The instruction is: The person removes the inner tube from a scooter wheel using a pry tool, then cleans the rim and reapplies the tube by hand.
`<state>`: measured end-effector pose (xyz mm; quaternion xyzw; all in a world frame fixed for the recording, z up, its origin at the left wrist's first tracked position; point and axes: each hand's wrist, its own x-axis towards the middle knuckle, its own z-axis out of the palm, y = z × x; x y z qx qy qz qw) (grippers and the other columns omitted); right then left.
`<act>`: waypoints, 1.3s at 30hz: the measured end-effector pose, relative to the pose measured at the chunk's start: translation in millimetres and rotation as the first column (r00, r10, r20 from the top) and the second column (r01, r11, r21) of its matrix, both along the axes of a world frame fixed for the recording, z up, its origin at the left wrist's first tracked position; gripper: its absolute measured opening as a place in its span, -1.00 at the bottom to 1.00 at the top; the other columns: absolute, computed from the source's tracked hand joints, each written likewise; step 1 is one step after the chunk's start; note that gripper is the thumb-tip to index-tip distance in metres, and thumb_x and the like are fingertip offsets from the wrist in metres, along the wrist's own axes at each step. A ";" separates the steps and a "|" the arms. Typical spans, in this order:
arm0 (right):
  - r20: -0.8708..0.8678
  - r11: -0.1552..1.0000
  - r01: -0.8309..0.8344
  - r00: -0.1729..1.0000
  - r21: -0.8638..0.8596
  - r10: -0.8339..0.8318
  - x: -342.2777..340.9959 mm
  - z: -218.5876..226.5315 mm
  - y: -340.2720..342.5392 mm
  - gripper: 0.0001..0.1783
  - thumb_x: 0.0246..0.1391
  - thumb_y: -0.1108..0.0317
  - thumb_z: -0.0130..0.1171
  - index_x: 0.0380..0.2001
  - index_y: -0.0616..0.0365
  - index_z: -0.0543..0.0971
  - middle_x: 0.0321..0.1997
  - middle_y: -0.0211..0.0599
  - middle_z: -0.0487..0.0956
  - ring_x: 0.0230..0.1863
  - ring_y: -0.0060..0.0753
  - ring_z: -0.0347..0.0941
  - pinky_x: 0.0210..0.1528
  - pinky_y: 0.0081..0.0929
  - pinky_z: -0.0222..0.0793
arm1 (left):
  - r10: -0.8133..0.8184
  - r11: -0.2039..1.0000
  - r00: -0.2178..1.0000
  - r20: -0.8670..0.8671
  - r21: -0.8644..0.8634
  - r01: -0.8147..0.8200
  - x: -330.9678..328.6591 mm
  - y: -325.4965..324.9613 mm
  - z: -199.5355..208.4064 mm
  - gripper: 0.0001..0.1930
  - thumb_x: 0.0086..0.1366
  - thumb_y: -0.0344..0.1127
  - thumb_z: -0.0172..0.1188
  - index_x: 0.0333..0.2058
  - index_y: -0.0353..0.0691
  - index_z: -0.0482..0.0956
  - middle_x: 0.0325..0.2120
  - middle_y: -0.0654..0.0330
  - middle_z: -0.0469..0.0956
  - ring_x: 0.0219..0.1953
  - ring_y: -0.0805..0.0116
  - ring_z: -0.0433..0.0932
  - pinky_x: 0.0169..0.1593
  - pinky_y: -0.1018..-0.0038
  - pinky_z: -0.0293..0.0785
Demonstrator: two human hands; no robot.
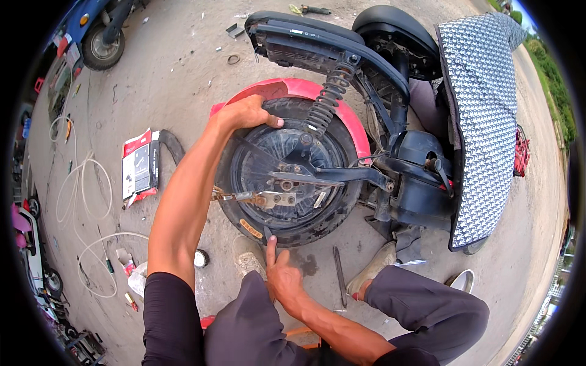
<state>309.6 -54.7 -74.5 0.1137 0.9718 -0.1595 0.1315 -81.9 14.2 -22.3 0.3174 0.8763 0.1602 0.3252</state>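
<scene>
A scooter lies on its side with its rear wheel [250, 165] facing me. My left hand [247, 113] grips the far-left edge of the black tyre [336, 219], thumb on the sidewall and the other fingers hidden beside the red mudguard [293, 87]. At the tyre's near edge is my right hand [285, 277], its index finger stretched along a grey, pointed metal tool like a tyre lever [267, 232]. The tool's tip reaches over the sidewall near an orange label; the hand covers the rest. A coil-spring shock absorber [329, 97] crosses the wheel's far side.
A long dark metal bar [339, 277] lies on the ground between my shoes. Left of the wheel are a red-and-white package [139, 165], a pale hose [91, 161] and a small round tin [201, 258]. A patterned cover [482, 128] drapes the scooter at right. A blue vehicle [91, 30] stands far left.
</scene>
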 end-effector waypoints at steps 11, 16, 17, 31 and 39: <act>0.017 0.988 -0.030 0.999 0.149 0.027 2.9 -12.4 -3.6 -0.01 -0.07 0.51 0.22 0.43 0.45 0.01 -0.32 -0.19 0.37 -0.64 -0.50 0.48 -0.68 -0.56 0.44 | 0.474 0.578 0.880 -0.031 0.765 -0.284 215.7 -162.7 22.7 -0.61 0.33 -0.23 0.30 0.01 -0.33 0.46 -0.13 0.05 0.52 -0.06 0.33 0.49 -0.04 0.40 0.44; 0.048 0.998 -0.037 0.998 0.050 0.034 5.9 -14.1 -1.1 0.05 -0.07 0.54 0.20 0.44 0.47 -0.10 -0.27 -0.04 0.37 -0.60 -0.22 0.52 -0.64 -0.34 0.49 | 0.593 0.104 0.312 0.743 0.313 -0.944 272.0 -182.3 -78.3 -0.34 0.31 -0.14 0.34 0.23 -0.37 0.26 0.15 -0.05 0.37 0.23 0.20 0.35 0.22 0.23 0.33; 0.076 0.998 -0.029 0.997 0.048 0.025 4.1 -11.6 -0.5 0.05 -0.05 0.54 0.19 0.45 0.45 -0.13 -0.25 -0.01 0.38 -0.59 -0.17 0.52 -0.63 -0.31 0.49 | 0.402 0.029 0.188 0.896 0.193 -0.981 270.6 -177.7 -94.4 -0.34 0.31 -0.14 0.33 0.23 -0.38 0.28 0.12 -0.04 0.41 0.19 0.20 0.39 0.23 0.24 0.36; -0.020 0.988 -0.125 0.992 -0.088 0.124 15.0 9.8 68.5 -0.39 0.29 0.36 0.05 0.33 0.33 0.17 -0.21 0.08 0.58 -0.50 0.06 0.58 -0.48 -0.09 0.50 | 0.201 -0.177 0.164 0.966 0.200 -0.964 262.6 -140.6 -135.0 -0.36 0.20 -0.15 0.46 0.13 -0.39 0.44 -0.02 0.08 0.57 0.01 0.28 0.55 0.11 0.32 0.48; -0.167 0.904 -0.373 0.897 0.211 0.409 -30.3 72.1 154.2 -0.81 0.04 0.43 0.25 -0.23 0.11 0.57 -0.39 -0.33 0.52 -0.31 -0.24 0.48 -0.26 -0.32 0.37 | -0.037 -0.128 0.046 0.998 0.041 -0.991 288.3 -136.2 -129.1 -0.33 0.20 -0.22 0.44 0.19 -0.37 0.36 0.04 0.06 0.55 0.06 0.19 0.54 0.18 0.23 0.45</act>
